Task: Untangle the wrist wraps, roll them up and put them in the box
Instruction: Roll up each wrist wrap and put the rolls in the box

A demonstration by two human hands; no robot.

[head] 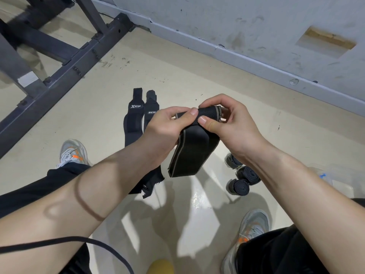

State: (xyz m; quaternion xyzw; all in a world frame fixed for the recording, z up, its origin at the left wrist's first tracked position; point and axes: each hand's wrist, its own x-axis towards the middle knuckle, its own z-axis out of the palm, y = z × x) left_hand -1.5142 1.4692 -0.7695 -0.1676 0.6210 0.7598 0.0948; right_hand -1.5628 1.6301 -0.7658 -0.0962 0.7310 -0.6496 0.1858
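Wrist wrap [192,149], black with tan edges: held in the air above the floor [197,76], upper end partly rolled, free end hanging. Left hand [166,127] and right hand [229,125]: fingers curled, thumbs pinching the roll. Two flat wraps [136,115] lie beyond the hands. Three rolled wraps [248,175] lie at right.

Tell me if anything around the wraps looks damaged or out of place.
The wall has a rectangular patch broken out, upper right, and scuff marks. The flat wrap by the left knee looks frayed at its end. Three rolled wraps lie on the floor, no box in view.
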